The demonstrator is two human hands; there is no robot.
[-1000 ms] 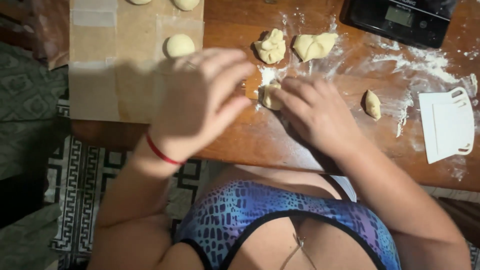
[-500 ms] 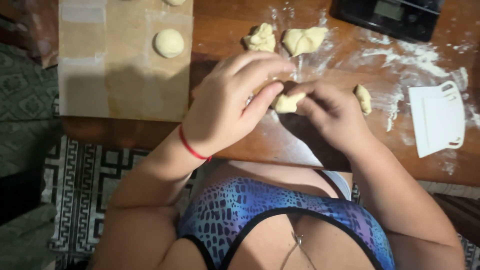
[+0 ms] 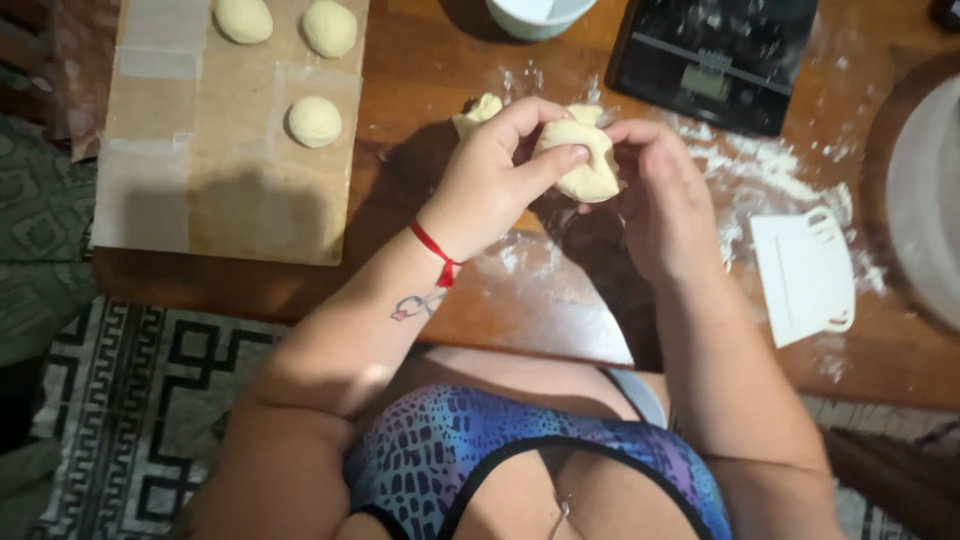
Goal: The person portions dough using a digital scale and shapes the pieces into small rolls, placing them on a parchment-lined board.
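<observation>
The dough piece [image 3: 582, 160] sits between your two hands, lifted just above the wooden tabletop [image 3: 560, 300], at about 12 o'clock from your body. Your left hand [image 3: 495, 175] pinches it from the 9 o'clock side: the thumb lies across its near face and the fingers curl over its top edge. Your right hand [image 3: 660, 195] closes on it from the 3 o'clock side, fingertips touching its upper right edge. Both hands are closed on the same piece.

A red string bracelet [image 3: 438, 255] circles your left wrist.

Behind your left hand, at 11 o'clock from the held piece, a second rough dough lump [image 3: 478, 110] lies on the tabletop, partly hidden. Loose flour [image 3: 745, 170] is scattered at 3 o'clock from the dough piece. A white plastic dough scraper [image 3: 805, 275] lies flat at 4 o'clock, well apart from your right hand. A black kitchen scale [image 3: 715, 60] rests at 1 o'clock. A white bowl [image 3: 535, 15] is cut off by the top edge at 12 o'clock.

At 9 to 10 o'clock, a brown paper sheet [image 3: 200, 200] carries three rounded dough balls [image 3: 315, 121].
</observation>
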